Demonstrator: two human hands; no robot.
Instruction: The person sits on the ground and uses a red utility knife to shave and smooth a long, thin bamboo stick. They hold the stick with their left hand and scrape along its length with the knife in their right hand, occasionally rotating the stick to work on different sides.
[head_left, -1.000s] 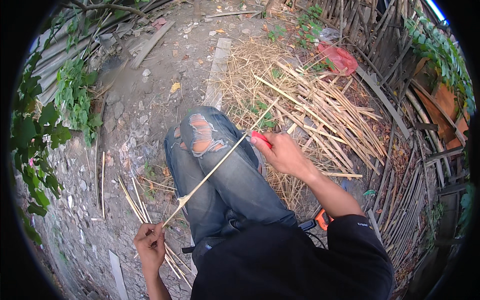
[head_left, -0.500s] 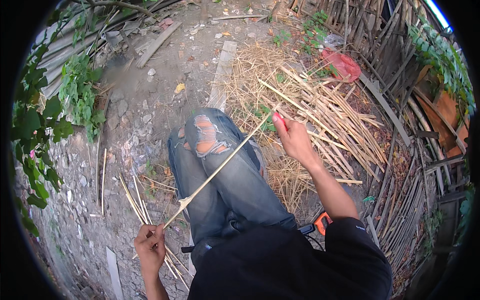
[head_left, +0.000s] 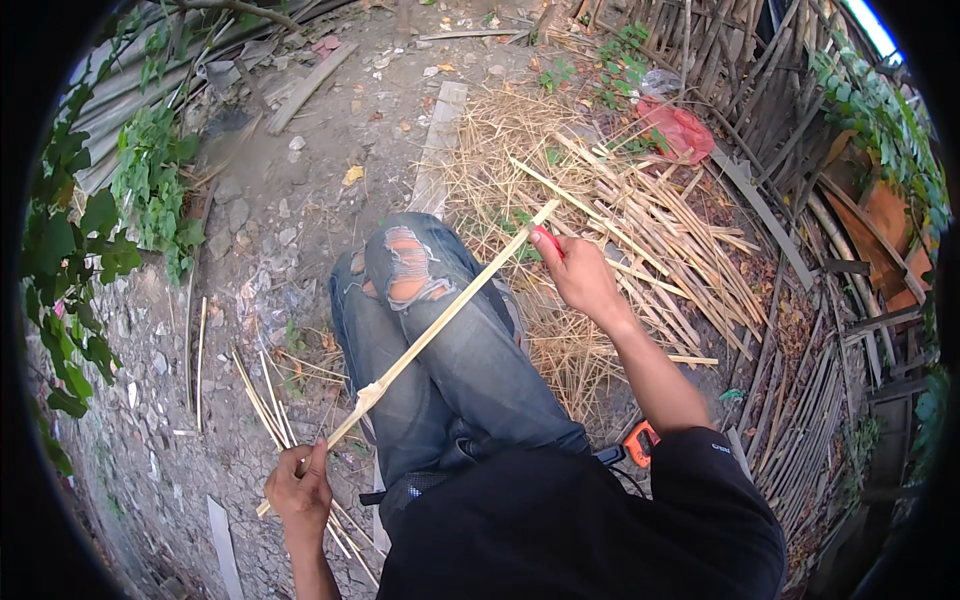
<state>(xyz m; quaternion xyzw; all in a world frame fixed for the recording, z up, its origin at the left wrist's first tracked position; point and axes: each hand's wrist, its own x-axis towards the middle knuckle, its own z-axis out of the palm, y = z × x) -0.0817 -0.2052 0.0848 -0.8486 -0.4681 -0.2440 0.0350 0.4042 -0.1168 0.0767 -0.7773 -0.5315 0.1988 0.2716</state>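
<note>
Both hands (head_left: 300, 490) (head_left: 580, 280) grip a thin, pale, splintery bamboo strip (head_left: 440, 325).

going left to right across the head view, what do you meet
leafy vine → thin split sticks on the ground → left hand → bamboo strip → right hand → pile of bamboo slats → bamboo fence

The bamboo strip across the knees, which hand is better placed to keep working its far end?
Likely the right hand: it grips a red-handled tool at the far end of the bamboo strip. The left hand only grips the near end, beside the thigh.
</note>
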